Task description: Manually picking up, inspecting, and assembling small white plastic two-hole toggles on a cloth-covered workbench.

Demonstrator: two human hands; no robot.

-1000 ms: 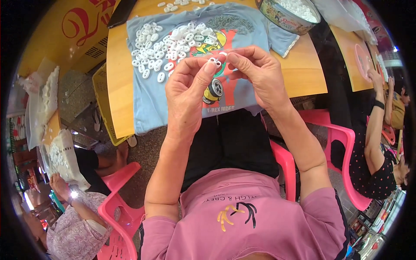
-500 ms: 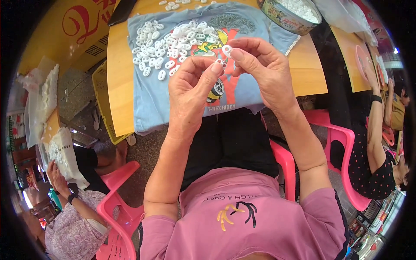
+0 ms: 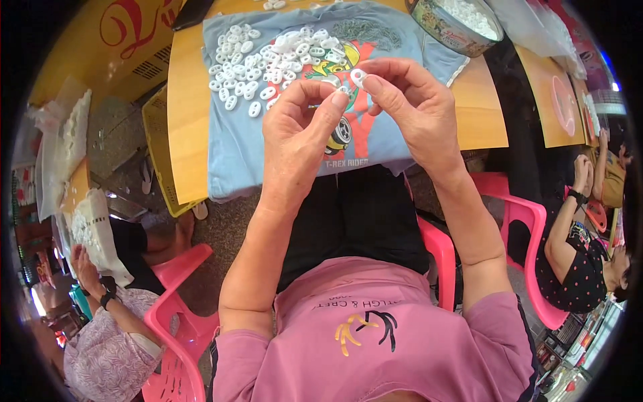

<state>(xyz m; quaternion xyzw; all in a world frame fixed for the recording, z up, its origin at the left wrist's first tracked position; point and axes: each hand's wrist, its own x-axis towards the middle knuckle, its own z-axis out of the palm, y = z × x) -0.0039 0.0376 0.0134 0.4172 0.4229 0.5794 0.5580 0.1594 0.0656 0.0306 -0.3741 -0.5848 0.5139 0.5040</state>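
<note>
A: Where is there room on the table (image 3: 187, 134)?
B: The bare wood strip at the left, and the patch at the right edge.
A: What blocks the middle?
B: White rings (image 3: 268, 57) heaped upper centre on the blue shirt (image 3: 241, 147); a tin bowl (image 3: 452, 30) upper right.

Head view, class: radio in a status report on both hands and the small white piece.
Left hand and right hand raised together over the blue T-shirt. Right fingers pinch a small white plastic ring. Pile of white rings beyond; nothing blocking.
</note>
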